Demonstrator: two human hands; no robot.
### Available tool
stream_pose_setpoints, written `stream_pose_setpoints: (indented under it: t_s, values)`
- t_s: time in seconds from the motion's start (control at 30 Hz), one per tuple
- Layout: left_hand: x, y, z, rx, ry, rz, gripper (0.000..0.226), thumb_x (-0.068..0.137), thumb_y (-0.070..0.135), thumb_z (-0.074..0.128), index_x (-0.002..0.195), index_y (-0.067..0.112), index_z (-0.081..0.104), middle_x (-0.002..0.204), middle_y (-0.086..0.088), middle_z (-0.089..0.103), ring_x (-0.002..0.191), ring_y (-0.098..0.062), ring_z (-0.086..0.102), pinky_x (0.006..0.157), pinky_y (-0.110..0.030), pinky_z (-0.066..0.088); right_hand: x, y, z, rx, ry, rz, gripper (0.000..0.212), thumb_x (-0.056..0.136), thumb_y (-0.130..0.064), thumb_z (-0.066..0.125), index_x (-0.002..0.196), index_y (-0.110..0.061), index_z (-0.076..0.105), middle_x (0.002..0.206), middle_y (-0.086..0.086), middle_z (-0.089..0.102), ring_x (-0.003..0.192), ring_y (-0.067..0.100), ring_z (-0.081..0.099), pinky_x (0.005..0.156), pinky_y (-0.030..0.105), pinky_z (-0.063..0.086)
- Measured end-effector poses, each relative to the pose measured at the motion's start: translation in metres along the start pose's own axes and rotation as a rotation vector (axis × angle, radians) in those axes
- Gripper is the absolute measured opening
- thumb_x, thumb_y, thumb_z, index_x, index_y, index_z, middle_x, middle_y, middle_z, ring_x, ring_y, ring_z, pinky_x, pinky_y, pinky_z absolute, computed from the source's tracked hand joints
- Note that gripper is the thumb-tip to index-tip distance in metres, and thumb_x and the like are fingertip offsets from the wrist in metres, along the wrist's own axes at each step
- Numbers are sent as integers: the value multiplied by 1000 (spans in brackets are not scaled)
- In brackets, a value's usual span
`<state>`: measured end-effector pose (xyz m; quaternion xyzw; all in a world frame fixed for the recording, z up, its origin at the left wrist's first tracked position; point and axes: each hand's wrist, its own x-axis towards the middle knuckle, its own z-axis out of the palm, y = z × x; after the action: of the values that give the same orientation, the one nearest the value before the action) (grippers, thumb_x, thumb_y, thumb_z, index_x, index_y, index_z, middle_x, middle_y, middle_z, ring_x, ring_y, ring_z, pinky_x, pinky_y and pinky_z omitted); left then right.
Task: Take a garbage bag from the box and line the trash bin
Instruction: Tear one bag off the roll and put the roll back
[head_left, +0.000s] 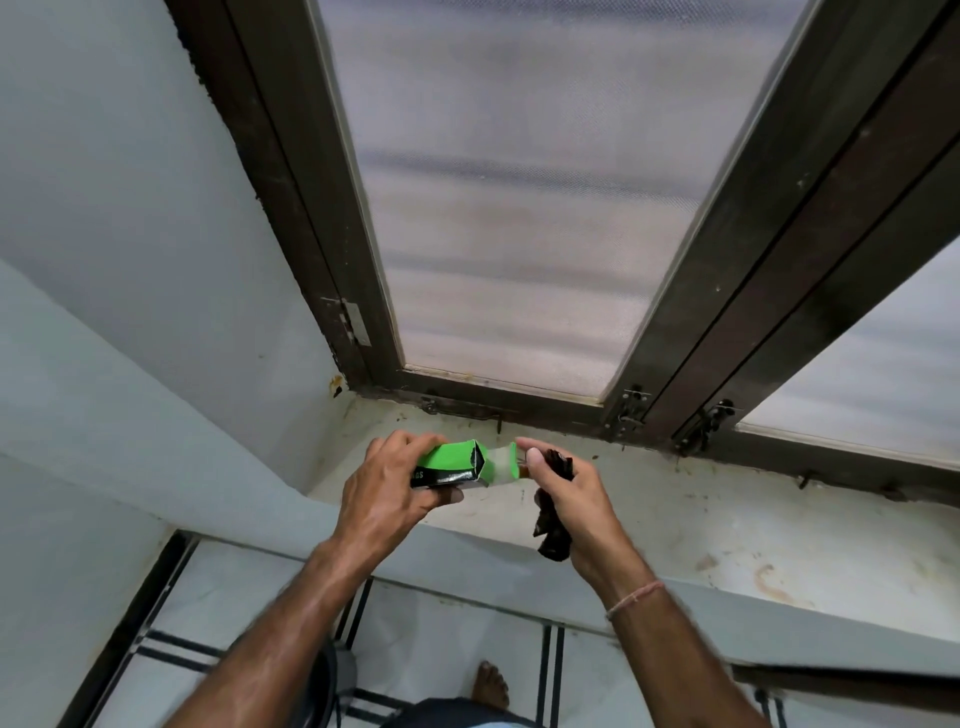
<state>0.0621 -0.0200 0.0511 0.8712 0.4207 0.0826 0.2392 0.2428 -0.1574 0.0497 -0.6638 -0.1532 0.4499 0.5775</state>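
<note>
My left hand (387, 486) grips a small green and black garbage bag box (451, 464) above the window sill, its open end turned to the right. The box's pale end flap (501, 462) sticks out, and the thumb and forefinger of my right hand (569, 493) touch it. A folded black garbage bag (555, 512) is tucked in that same right hand, hanging down below the palm. A dark rounded object (324, 686) shows on the floor under my left forearm, mostly hidden; I cannot tell whether it is the trash bin.
A stained white window sill (675, 525) runs beneath my hands. Behind it stands a dark wooden window frame (691, 291) with mesh panes and metal latches (631, 413). Grey wall rises at left. Below lies a tiled floor (441, 639) with a bare foot (491, 686).
</note>
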Motion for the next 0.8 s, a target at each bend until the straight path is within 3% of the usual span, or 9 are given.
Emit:
stream_pose_setpoints:
  t_s: [0.07, 0.13, 0.2, 0.3, 0.43, 0.53, 0.7, 0.8]
  values:
    - [0, 1, 1, 11, -7, 2, 61, 78, 58, 82, 132, 41, 60, 115, 11, 59, 108, -11, 48, 64, -24, 34, -2, 0, 3, -9, -87, -68, 24, 103, -22, 65, 125, -26, 74, 95, 4, 77, 64, 4, 54, 55, 16, 48]
    - [1, 2, 3, 21, -12, 13, 62, 78, 58, 81, 133, 39, 60, 115, 10, 58, 109, -11, 48, 67, -26, 36, -3, 1, 7, -51, -152, -131, 26, 99, -20, 71, 123, -30, 75, 107, -2, 79, 86, -2, 68, 71, 12, 52]
    - [1, 3, 4, 27, -17, 28, 62, 79, 57, 81, 134, 38, 60, 115, 10, 58, 109, -12, 48, 68, -27, 37, -1, 1, 9, -70, -179, -164, 28, 95, -16, 75, 121, -27, 77, 116, -3, 78, 105, -1, 69, 83, 12, 52]
    - [1, 3, 4, 34, -19, 40, 62, 79, 57, 81, 134, 38, 59, 115, 10, 57, 109, -11, 48, 69, -27, 38, -1, 0, 9, -118, -166, -187, 26, 94, -16, 77, 117, -28, 76, 107, -6, 76, 92, -3, 69, 76, 14, 54]
    - [1, 3, 5, 73, -24, 66, 60, 80, 57, 80, 134, 39, 59, 116, 11, 58, 108, -10, 48, 71, -27, 40, 0, 2, 11, -157, -155, -192, 18, 94, -17, 76, 107, -29, 73, 102, 11, 71, 75, 7, 62, 58, 28, 53]
    - [0, 2, 6, 101, -16, 88, 58, 79, 58, 80, 131, 40, 60, 116, 11, 58, 108, -11, 50, 71, -27, 45, 0, 6, 12, -152, -159, -201, 11, 95, -18, 75, 103, -24, 70, 93, 12, 67, 66, 9, 57, 52, 31, 52]
    - [-2, 5, 13, 140, -7, 94, 59, 78, 60, 79, 131, 41, 59, 115, 10, 57, 109, -15, 52, 74, -35, 54, 1, 13, 13, -162, -130, -211, 3, 98, -19, 71, 99, -20, 69, 80, -3, 62, 62, 11, 55, 52, 31, 52]
    - [-3, 8, 16, 152, 12, 73, 60, 79, 60, 79, 132, 40, 59, 115, 8, 58, 110, -16, 52, 76, -36, 54, 3, 19, 18, -148, -61, -215, 10, 96, -20, 73, 103, -25, 70, 87, -7, 68, 72, 6, 60, 65, 31, 55]
